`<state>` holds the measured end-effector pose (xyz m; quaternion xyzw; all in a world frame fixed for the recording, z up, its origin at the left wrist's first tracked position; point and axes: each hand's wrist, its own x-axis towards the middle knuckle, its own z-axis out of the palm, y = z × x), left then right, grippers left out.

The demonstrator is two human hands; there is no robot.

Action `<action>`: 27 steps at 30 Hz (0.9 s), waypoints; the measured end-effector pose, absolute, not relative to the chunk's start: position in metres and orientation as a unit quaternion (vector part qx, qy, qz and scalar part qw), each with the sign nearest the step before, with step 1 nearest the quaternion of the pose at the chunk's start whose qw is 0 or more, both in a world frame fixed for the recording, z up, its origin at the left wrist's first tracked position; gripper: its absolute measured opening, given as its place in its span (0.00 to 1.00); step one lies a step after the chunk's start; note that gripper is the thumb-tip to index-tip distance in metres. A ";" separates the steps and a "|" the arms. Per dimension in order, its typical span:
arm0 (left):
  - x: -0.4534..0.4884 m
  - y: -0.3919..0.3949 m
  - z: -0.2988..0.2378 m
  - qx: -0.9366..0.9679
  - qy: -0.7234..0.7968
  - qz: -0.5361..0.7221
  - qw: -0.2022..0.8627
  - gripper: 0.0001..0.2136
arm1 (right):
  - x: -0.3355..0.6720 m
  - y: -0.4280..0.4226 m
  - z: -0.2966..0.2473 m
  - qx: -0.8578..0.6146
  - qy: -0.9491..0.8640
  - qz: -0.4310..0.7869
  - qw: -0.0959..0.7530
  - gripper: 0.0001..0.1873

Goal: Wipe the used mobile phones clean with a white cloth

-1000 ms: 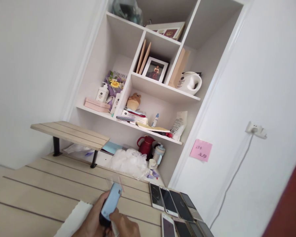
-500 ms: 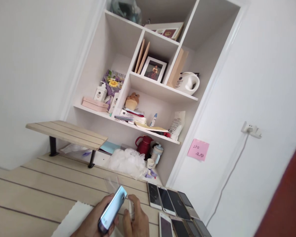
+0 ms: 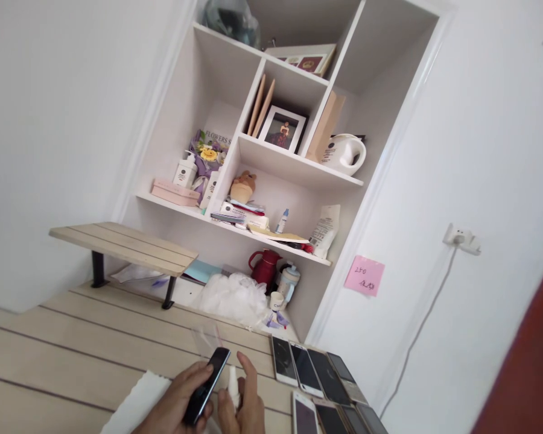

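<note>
Head cam: my L hand (image 3: 181,392) grips a black phone (image 3: 207,386) w/ fingers shut round it, over the wood table (image 3: 117,337). My R hand (image 3: 247,401) holds a little white spray bottle (image 3: 233,386), one finger up. White cloth (image 3: 136,402) and more phones (image 3: 310,374) lie near.

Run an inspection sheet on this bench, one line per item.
Surface: pale wooden plank desk, dark seams between boards.
Job's things: slim black smartphone; small white bottle; white cloth on the desk; rows of face-up smartphones to the right.
Clutter: clear plastic sheet beyond the hands; white plastic bag; red jug; low wooden riser shelf.
Grippers: none; left hand, fingers around the phone; right hand holds the bottle, index finger raised.
Cables: thin white cable running down from a wall socket.
Surroundings: white built-in shelving holding assorted items; pink sticky note on the white wall.
</note>
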<state>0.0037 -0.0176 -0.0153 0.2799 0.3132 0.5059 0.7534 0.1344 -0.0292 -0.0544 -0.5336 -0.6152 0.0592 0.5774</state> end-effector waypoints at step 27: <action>0.008 -0.022 -0.011 0.272 0.259 0.455 0.808 0.15 | 0.150 -0.034 -0.036 -0.535 -0.647 -0.051 0.540 0.25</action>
